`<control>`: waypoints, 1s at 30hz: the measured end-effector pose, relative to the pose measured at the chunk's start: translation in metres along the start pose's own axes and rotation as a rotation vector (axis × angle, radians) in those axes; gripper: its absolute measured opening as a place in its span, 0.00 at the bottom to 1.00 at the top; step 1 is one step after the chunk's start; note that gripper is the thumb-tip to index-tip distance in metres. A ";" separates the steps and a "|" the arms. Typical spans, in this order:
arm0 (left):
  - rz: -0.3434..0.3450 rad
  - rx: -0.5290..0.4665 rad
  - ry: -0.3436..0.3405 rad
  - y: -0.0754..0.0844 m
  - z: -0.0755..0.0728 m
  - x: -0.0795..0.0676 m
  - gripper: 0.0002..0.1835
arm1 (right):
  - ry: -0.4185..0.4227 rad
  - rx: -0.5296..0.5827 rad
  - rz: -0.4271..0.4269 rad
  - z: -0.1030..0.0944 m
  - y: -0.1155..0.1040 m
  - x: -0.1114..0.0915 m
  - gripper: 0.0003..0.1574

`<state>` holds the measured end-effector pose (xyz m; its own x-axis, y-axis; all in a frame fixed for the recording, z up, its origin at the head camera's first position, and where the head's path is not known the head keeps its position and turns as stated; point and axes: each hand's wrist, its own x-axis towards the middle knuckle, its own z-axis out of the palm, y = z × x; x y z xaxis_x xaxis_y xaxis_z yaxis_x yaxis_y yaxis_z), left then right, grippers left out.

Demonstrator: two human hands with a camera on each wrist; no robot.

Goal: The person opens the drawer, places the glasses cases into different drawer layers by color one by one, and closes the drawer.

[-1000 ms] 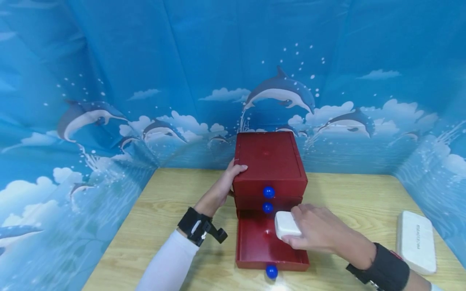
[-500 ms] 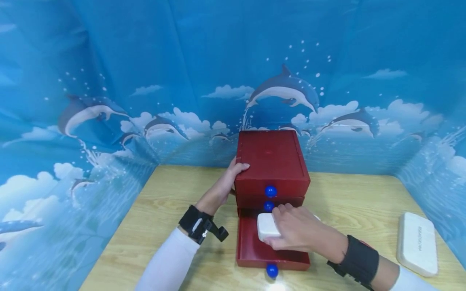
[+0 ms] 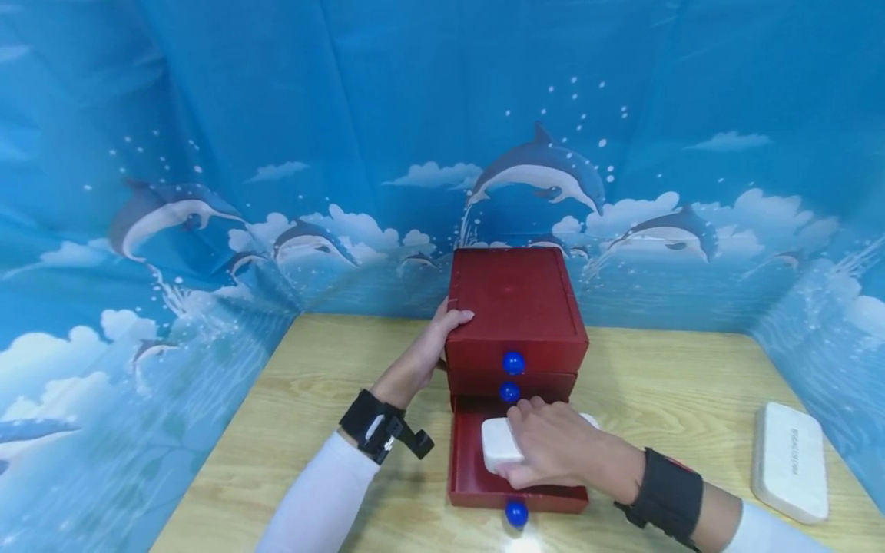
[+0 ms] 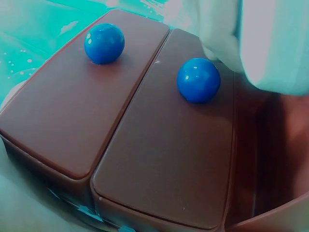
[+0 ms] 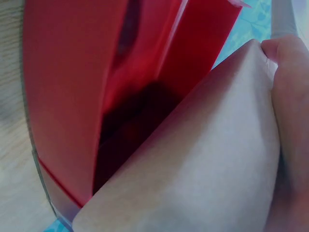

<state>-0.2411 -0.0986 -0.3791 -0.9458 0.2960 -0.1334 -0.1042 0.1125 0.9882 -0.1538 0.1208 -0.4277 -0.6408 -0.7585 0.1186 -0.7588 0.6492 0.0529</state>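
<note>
A small red drawer cabinet [image 3: 515, 296] with blue ball knobs stands on the table, its bottom drawer [image 3: 466, 480] pulled out and the two above shut. My left hand [image 3: 425, 346] rests against the cabinet's left side, its thumb lying over the top edge. My right hand [image 3: 560, 442] grips a white box [image 3: 499, 444] with rounded corners from above, over the bottom drawer. In the right wrist view the white box [image 5: 193, 159] slants over the red drawer wall [image 5: 67, 96]. The left wrist view shows two blue knobs [image 4: 198, 80] on the upper drawer fronts.
A second white box [image 3: 790, 461] with dark lettering lies on the wooden table [image 3: 276, 399] at the right. A blue curtain [image 3: 387, 92] with dolphins stands behind and along both sides. The bottom drawer's knob [image 3: 516, 514] sticks out toward me.
My right hand has moved left with the white box, from the drawer's right side to over its middle, and then slightly lower. My left hand stays on the cabinet.
</note>
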 end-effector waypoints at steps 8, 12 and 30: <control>0.012 0.006 -0.004 0.000 0.001 0.002 0.38 | -0.034 -0.038 -0.021 0.005 -0.004 0.006 0.42; 0.019 0.005 -0.004 -0.001 -0.001 0.001 0.38 | -0.035 -0.039 -0.016 0.006 -0.008 0.008 0.44; 0.008 0.011 0.006 -0.002 0.000 -0.001 0.39 | 0.006 -0.188 -0.047 0.019 -0.021 0.020 0.47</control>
<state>-0.2403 -0.0988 -0.3812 -0.9486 0.2910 -0.1247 -0.0930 0.1202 0.9884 -0.1526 0.0907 -0.4452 -0.6040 -0.7882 0.1177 -0.7522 0.6127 0.2424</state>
